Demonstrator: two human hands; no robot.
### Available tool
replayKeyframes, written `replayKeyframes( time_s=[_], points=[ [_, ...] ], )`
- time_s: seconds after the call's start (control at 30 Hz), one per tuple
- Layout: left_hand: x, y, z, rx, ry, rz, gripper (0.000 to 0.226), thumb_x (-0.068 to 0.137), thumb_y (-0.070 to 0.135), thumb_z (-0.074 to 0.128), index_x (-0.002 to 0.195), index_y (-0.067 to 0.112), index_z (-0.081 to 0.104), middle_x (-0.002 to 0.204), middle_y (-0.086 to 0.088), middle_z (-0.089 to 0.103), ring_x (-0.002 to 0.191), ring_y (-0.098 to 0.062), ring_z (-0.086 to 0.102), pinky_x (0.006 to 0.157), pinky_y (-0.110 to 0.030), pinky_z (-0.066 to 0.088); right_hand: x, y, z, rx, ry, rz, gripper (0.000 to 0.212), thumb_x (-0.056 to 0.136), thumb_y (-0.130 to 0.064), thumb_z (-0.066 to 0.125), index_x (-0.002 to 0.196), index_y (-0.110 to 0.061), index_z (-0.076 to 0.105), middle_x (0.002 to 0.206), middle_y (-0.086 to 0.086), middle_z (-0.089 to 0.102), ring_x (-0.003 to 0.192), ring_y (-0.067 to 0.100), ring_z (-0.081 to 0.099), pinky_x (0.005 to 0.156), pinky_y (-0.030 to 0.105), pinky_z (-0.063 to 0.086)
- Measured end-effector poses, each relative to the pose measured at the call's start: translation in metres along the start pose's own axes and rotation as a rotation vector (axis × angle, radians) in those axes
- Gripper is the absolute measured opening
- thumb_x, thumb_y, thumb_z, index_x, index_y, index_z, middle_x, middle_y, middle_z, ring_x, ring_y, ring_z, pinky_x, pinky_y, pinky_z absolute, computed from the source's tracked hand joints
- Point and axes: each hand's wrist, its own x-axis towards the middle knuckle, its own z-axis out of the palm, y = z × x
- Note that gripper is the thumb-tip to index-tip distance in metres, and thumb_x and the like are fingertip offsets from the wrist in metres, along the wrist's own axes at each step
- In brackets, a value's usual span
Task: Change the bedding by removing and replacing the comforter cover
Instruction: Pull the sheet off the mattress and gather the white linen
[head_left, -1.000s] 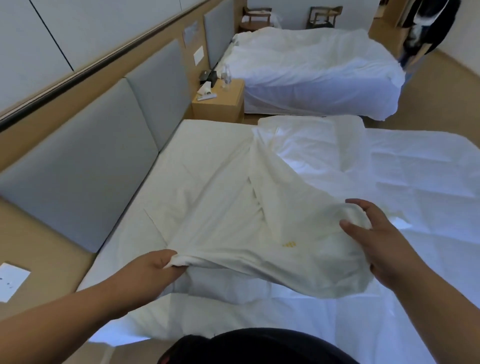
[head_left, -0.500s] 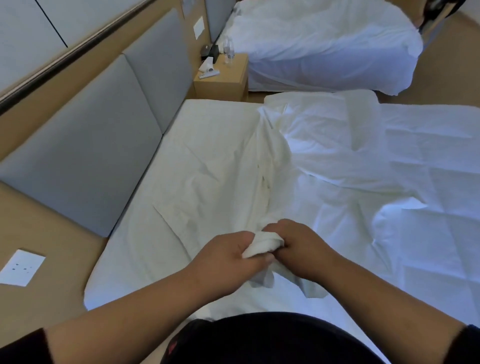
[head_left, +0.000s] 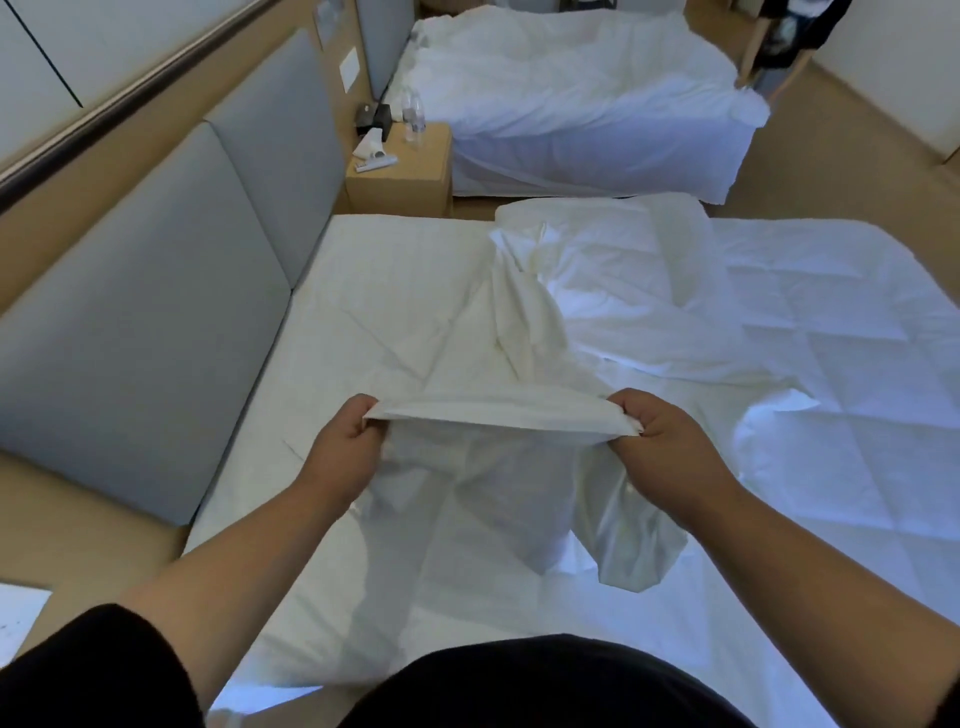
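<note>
White comforter cover (head_left: 498, 415) stretches taut between left hand (head_left: 345, 447) and right hand (head_left: 660, 441), fingers curled around its edge; fingertips hidden in cloth.

Your comforter cover (head_left: 524, 332) lies mid-bed (head_left: 363, 270), quilted comforter (head_left: 831, 364) to its right; nightstand (head_left: 400, 182) off the far-left corner, 2nd bed (head_left: 571, 104) behind.

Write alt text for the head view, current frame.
Both hands, left hand and right hand, grip a stretched edge of a white fabric comforter cover above a white bed. A white quilted comforter lies to the right; a grey padded headboard and a wooden nightstand stand beyond.
</note>
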Motion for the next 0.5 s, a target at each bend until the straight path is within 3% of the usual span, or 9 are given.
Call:
replayKeyframes(
  time_s=[0.03,0.1,0.2,0.33,0.43,0.5],
  points=[
    [-0.003,0.008,-0.021,0.080,-0.044,0.044,0.011,0.089,0.034,0.052,0.080,0.031,0.058,0.070,0.016,0.060,0.066,-0.007,0.052,0.059,-0.024,0.041,0.002,0.000,0.002,-0.007,0.030,0.032,0.023,0.085,-0.019,0.055,0.088,-0.038,0.067,0.082,-0.016,0.068,0.078,0.012,0.064,0.064,0.030,0.050],
    [-0.018,0.018,-0.056,0.280,-0.149,0.106,0.034,0.076,0.057,0.053,0.078,0.023,0.054,0.065,0.012,0.056,0.056,-0.005,0.047,0.053,-0.022,0.038,0.002,0.000,0.005,-0.006,0.065,0.053,0.020,0.082,-0.022,0.054,0.085,-0.037,0.066,0.080,-0.015,0.067,0.074,0.009,0.063,0.060,0.029,0.047],
    [-0.061,0.016,-0.090,0.430,-0.318,0.146,0.045,0.065,0.072,0.062,0.081,0.030,0.053,0.077,0.010,0.062,0.065,-0.007,0.059,0.053,-0.018,0.042,-0.003,-0.007,0.016,-0.006,0.057,0.043,0.021,0.074,-0.028,0.052,0.085,-0.038,0.067,0.079,-0.018,0.067,0.068,-0.001,0.060,0.059,0.028,0.044],
    [-0.096,-0.019,-0.090,0.507,-0.432,0.072,0.050,0.060,0.067,0.075,0.084,0.035,0.045,0.088,0.010,0.063,0.066,-0.006,0.059,0.054,-0.018,0.044,-0.010,-0.006,0.034,0.012,0.020,0.085,0.025,0.084,-0.013,0.061,0.082,-0.037,0.068,0.074,-0.017,0.067,0.060,-0.003,0.056,0.059,0.026,0.042],
    [-0.083,-0.038,-0.069,0.422,-0.378,-0.017,0.039,0.065,0.060,0.063,0.081,0.029,0.048,0.085,-0.001,0.063,0.063,-0.005,0.056,0.059,-0.024,0.046,-0.019,0.002,0.040,0.014,0.001,0.147,0.025,0.085,-0.014,0.062,0.078,-0.038,0.068,0.076,-0.015,0.068,0.064,0.000,0.058,0.059,0.023,0.042],
    [-0.065,-0.039,-0.053,0.365,-0.366,-0.013,0.033,0.068,0.062,0.056,0.081,0.032,0.053,0.083,0.002,0.065,0.068,-0.008,0.061,0.065,-0.029,0.050,-0.025,0.011,0.033,0.057,0.020,0.200,0.024,0.085,-0.014,0.064,0.078,-0.036,0.069,0.079,-0.012,0.070,0.072,0.008,0.063,0.063,0.025,0.044]
  ],
)
